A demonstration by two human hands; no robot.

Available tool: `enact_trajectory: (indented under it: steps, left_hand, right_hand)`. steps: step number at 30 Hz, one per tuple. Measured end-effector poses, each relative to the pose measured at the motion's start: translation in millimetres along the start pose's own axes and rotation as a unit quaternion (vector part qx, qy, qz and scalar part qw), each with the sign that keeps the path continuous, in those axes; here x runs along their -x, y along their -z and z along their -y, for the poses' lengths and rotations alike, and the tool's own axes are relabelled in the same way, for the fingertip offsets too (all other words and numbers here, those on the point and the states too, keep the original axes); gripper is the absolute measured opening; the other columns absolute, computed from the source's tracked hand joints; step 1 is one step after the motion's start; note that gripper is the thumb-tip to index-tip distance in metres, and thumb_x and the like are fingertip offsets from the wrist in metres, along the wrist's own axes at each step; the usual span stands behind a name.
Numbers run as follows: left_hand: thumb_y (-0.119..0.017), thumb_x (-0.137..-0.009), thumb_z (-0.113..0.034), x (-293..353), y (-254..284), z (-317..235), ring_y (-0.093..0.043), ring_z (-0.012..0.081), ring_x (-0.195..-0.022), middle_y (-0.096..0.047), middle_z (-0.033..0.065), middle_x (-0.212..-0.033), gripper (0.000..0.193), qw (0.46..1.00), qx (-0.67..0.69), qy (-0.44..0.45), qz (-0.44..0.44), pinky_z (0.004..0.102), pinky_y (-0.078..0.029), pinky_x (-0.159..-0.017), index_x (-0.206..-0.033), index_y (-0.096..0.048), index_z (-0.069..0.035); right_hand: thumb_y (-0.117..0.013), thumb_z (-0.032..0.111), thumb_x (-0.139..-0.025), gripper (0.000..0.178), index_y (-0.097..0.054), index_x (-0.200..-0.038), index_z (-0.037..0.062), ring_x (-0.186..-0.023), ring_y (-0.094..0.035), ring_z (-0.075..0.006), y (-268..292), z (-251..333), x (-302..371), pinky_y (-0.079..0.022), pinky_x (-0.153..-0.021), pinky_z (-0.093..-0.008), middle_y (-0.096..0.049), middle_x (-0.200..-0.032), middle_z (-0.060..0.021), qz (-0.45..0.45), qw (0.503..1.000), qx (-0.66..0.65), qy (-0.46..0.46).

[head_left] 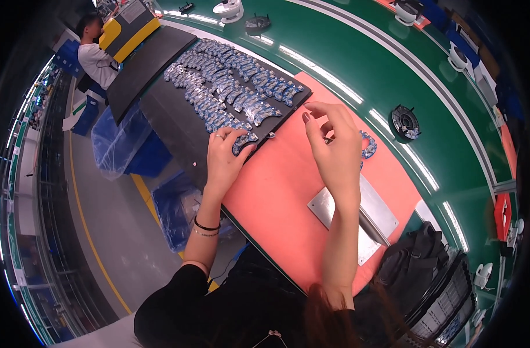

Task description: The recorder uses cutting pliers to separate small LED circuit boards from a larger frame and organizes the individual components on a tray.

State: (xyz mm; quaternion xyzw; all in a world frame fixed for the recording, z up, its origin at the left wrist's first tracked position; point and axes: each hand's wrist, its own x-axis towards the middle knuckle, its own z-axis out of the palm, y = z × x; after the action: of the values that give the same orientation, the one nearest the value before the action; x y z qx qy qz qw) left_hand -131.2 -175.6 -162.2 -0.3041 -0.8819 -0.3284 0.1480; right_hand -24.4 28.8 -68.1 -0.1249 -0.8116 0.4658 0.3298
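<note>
Rows of curved blue circuit boards (241, 95) lie on a black foam mat (184, 136). At the near end of these rows, my left hand (223, 159) pinches one curved circuit board (244, 143) between thumb and fingers. Over the pink mat (276, 180), my right hand (338, 142) is raised with fingers curled and the thumb tip close to the index finger. Whatever it may hold is too small or hidden to make out. Another curved blue board (368, 145) shows just beyond the right hand, partly covered by it.
A metal plate fixture (360, 217) rests on the pink mat under my right forearm. Beyond runs a green conveyor (357, 55) with a round black part (405, 123). A black bag (412, 255) lies at right. Blue bins (175, 209) stand left; a person (97, 55) is far left.
</note>
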Motion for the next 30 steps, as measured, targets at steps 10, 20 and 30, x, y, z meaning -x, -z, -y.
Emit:
enact_trajectory:
  steps: [10,20,30]
  left_hand:
    - [-0.075,-0.082,-0.012,3.5,-10.0,1.1,-0.055,0.0303,-0.097,-0.06,0.0116,-0.104,0.024,0.999,-0.031,0.01,-0.032,0.0403,-0.046,-0.085,-0.105,-0.07,-0.007]
    - [-0.073,-0.084,-0.011,-1.5,-6.0,-6.2,-0.055,0.0307,-0.1,-0.061,0.0108,-0.102,0.019,0.997,-0.038,0.026,-0.067,0.0398,-0.044,-0.088,-0.103,-0.07,-0.008]
    - [-0.059,-0.099,-0.013,-3.9,-26.8,-132.5,-0.064,0.0127,-0.093,-0.066,0.0072,-0.109,0.022,0.83,0.546,0.062,0.09,0.0267,-0.051,-0.077,-0.114,-0.067,0.0]
  right_hand:
    - [-0.068,0.013,-0.091,0.015,-0.072,-0.103,0.0065,-0.068,-0.053,-0.0087,32.6,7.4,0.7,-0.042,-0.058,-0.024,-0.067,-0.093,-0.0024,-0.06,0.997,-0.027,-0.026]
    - [-0.066,0.013,-0.093,0.015,-0.071,-0.104,0.004,-0.071,-0.056,-0.0084,66.5,11.5,8.7,-0.044,-0.056,-0.0234,-0.066,-0.089,-0.003,-0.133,0.981,-0.134,-0.036]
    - [-0.051,0.028,-0.102,0.032,-0.065,-0.097,-0.0001,-0.054,-0.041,-0.0044,37.1,19.0,7.2,-0.03,-0.049,-0.0206,-0.054,-0.067,-0.0016,-0.015,0.908,-0.407,-0.098]
